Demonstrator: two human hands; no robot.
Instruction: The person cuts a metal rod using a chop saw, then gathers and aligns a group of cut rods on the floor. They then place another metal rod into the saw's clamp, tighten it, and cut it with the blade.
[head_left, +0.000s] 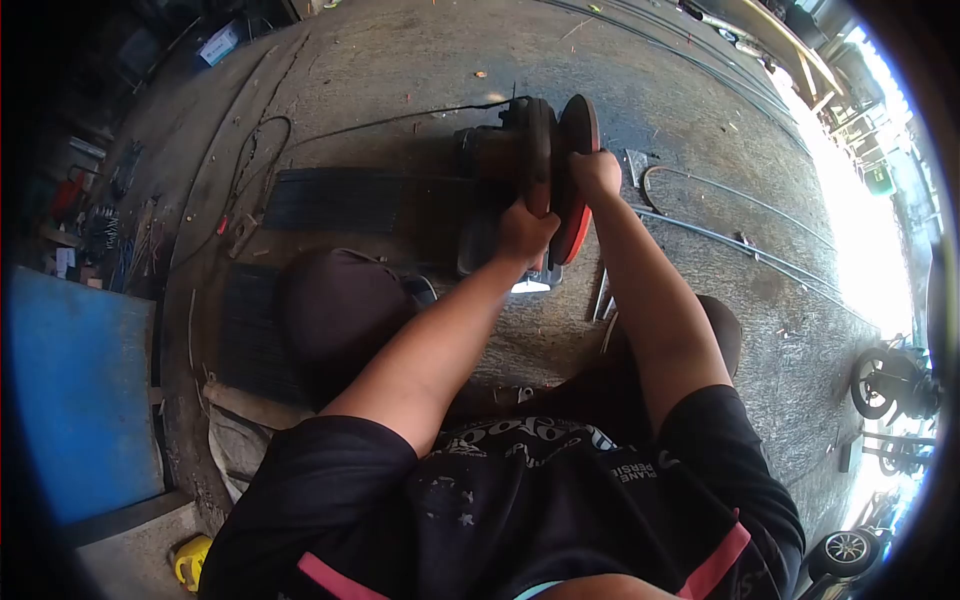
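Note:
A chop saw [490,160] stands on the concrete floor in front of me, its dark curved blade guard [540,130] facing up. To the right of the guard is a large round cutting disc [578,235], dark with a red face, standing on edge. My left hand [528,232] is closed around the lower front end of the guard. My right hand [597,173] grips the disc at its right side, fingers reaching toward the gap beside the guard. Part of those fingers is hidden behind the disc. The disc's centre is hidden too.
A black cord [370,127] runs left from the saw. Dark ribbed sheets [335,200] lie at left. Thin metal rods [740,245] and a curved rod [720,178] lie at right. A blue panel [85,390] stands at lower left, and a motorcycle wheel [848,548] at lower right.

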